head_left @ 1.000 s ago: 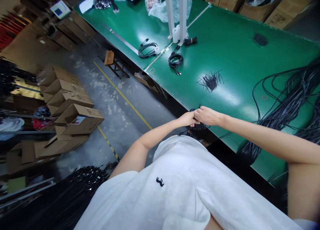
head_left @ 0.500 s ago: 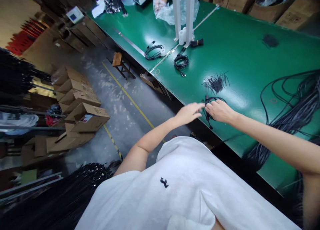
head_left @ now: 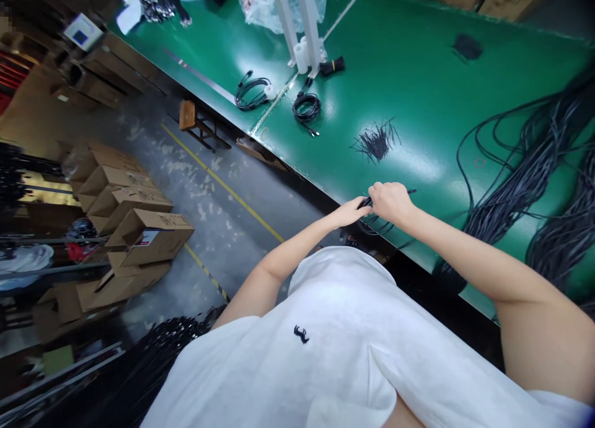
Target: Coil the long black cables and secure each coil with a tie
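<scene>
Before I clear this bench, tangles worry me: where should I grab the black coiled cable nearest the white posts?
Come from above and pinch across the coiled cable's ring; it lies flat on the green table, plug tail trailing loose.

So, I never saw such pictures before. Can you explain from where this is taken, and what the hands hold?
There is no machine here. A person wears one camera on the head, so the view looks down over their white shirt at their two bare hands. The right hand is closed around a thin black cable at the near edge of a green table. The left hand touches the same cable with its fingertips; whether it grips is unclear. Farther on the table lie a pile of short black ties, a coiled cable and, at the right, a big mass of long black cables. Cardboard boxes stand on the floor.
</scene>
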Motion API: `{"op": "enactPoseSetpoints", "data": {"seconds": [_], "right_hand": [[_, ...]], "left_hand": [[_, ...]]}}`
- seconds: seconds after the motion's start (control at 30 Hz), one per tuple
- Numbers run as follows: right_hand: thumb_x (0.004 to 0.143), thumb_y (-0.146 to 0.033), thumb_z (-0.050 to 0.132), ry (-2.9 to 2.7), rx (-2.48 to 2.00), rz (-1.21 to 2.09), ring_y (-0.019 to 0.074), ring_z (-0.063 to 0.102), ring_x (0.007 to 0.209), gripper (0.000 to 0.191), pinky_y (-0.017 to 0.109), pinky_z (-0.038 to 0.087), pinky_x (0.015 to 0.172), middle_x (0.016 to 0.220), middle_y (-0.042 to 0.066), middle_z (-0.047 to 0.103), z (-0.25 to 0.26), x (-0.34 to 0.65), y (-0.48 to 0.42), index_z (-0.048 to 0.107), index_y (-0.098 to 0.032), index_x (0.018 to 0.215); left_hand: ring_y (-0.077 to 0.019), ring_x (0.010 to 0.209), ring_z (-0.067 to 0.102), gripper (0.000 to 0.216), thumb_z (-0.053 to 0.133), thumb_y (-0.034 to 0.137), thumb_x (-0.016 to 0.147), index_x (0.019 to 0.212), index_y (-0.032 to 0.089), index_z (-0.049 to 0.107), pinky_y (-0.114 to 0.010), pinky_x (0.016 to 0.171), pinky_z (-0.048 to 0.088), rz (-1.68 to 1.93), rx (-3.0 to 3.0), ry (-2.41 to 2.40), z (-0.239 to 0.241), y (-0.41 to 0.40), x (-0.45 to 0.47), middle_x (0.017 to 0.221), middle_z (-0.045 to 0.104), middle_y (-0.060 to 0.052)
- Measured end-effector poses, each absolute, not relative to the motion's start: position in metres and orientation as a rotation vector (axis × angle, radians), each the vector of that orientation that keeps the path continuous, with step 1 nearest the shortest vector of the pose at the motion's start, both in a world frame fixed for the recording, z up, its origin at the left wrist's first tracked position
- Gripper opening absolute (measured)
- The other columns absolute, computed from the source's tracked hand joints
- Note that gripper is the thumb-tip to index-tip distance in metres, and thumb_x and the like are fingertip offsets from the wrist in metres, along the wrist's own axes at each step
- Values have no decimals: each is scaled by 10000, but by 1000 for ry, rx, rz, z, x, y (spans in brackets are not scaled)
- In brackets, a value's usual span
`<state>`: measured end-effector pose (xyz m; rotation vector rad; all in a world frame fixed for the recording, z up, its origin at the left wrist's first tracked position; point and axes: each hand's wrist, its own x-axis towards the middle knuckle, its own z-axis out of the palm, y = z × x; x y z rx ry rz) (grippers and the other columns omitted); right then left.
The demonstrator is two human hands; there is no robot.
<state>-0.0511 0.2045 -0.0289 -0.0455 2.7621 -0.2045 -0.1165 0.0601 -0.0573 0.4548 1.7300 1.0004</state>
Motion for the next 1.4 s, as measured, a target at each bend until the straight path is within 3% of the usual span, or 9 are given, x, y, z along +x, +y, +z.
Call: {"op": "enactPoseSetpoints", "data": {"seconds": [0.23,0.4,0.6,0.77,0.83,0.97,1.07,1.2,1.4], "right_hand": [[919,-188,388,2822,-127,-347,249,522,814,288,344,255,649,932,183,605,-36,-27,173,616,-57,1038],[927,-61,236,2777,-139,-474,249,547,829,429,350,268,656,940,190,625,-29,-34,158,615,-20,1123],[990,-295,312,2859,221,-920,218,581,864,383,316,374,739,931,135,650,-21,-39,175,658,-137,953],[881,-542,522,2598,862,-1686,272,571,1095,528,393,479,897,1224,159,592,-54,-50,203,515,-163,1249],[887,-521,500,2170,892,-1987,220,617,888,420,384,523,824,1000,84,640,-68,-62,202,518,-199,1156],[888,-477,483,1747,1226,-2233,144,501,578,273,366,552,712,658,-48,470,-85,-99,181,473,-228,998],[887,-490,488,1841,1250,-2192,172,597,700,334,381,553,786,775,-2,575,-94,-137,169,486,-220,1083],[887,-462,495,2072,1199,-2054,231,621,1090,475,408,498,964,1257,130,610,-109,-177,170,485,-191,1276],[847,-498,542,1739,1370,-1992,230,685,953,424,424,519,926,1123,114,697,-136,-140,163,629,-200,1136]], "left_hand": [[-136,651,565,305,527,327,943,712,144,609,-287,727,462,1193,-330,1374,-65,59,-111,610,606,-9],[-108,666,529,287,521,261,959,694,157,563,-232,704,439,1413,-510,1527,-63,57,-92,613,564,25],[-64,509,332,286,498,348,994,810,161,611,-203,619,392,1670,-446,1409,-35,46,-120,573,339,65],[-69,457,177,408,404,430,1019,739,177,558,-214,573,374,1653,-521,1240,-23,38,-164,569,152,76],[-66,464,199,373,441,434,1007,768,177,567,-215,585,386,1628,-528,1234,-30,38,-175,575,173,77],[-45,527,334,168,627,335,927,942,173,585,-200,626,417,1570,-512,1276,-56,40,-190,643,331,77],[-40,523,317,134,612,295,936,996,189,555,-176,574,380,1620,-544,1406,-75,45,-217,659,330,81],[-36,514,301,125,568,318,967,1034,212,570,-155,535,332,1703,-510,1626,-95,62,-308,654,301,78],[-48,555,441,230,425,299,1027,1163,175,563,-162,611,430,1589,-291,2066,-142,95,-478,687,439,52]]}}
